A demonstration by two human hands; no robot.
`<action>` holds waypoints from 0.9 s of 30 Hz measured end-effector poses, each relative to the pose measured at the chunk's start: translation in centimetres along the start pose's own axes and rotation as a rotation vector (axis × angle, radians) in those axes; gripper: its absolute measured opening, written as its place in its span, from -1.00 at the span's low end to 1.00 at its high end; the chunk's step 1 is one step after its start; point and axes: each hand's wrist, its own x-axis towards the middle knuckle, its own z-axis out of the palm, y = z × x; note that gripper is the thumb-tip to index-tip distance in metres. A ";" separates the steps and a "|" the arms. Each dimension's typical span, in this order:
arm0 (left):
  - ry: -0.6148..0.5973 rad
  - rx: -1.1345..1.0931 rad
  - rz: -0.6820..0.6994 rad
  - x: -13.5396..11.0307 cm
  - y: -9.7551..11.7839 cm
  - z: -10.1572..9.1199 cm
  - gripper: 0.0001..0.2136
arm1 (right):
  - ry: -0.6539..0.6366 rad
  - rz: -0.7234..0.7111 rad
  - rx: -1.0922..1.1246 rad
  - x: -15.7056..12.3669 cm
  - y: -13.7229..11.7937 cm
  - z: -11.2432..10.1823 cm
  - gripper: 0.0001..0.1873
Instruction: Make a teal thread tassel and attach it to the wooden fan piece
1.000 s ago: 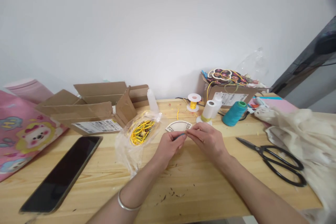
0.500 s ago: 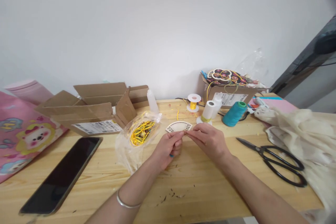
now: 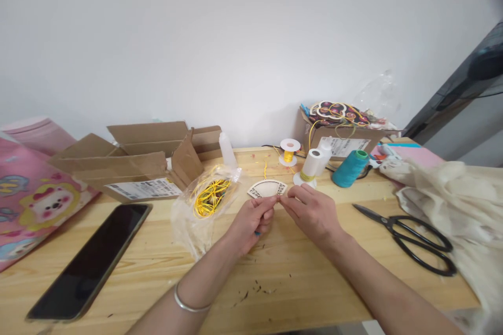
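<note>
My left hand [image 3: 251, 224] is closed, its thumb and index finger pinched just below a fan-shaped wooden piece [image 3: 268, 187]. A small teal bit [image 3: 257, 233] peeks out under its curled fingers. My right hand [image 3: 314, 213] is closed too, its fingertips meeting those of the left at the fan's lower right. Whatever sits between the fingertips is too small to make out. The fan piece has cut-out lattice at both sides, and a twisted yellow cord [image 3: 265, 170] runs up from its top edge.
Left stand a clear bag of yellow cord [image 3: 212, 199], an open carton [image 3: 129, 167] and a phone [image 3: 92, 261]. Behind my right hand are a yellow-thread spool [image 3: 290, 153], a white spool [image 3: 312, 165], a teal thread cone [image 3: 349, 169] and a filled box [image 3: 338, 141]. Black scissors [image 3: 393, 224] lie right, beside cream cloth [image 3: 440, 193].
My right fingers have curled in slightly at the pinch point. Otherwise the hands and the fan piece stay in place; the view has shifted a little.
</note>
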 end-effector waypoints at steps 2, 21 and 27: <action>0.007 0.010 0.010 0.0 0.0 0.1 -0.73 | 0.016 -0.001 0.011 0.1 -0.2 0.0 -0.76; 0.137 0.064 0.101 -0.1 -0.2 0.6 -0.77 | 0.014 0.231 0.323 0.1 -0.5 0.1 -0.90; 0.140 0.153 0.148 0.0 -0.3 0.4 -0.75 | -0.094 0.357 0.520 0.3 -0.1 0.0 -0.90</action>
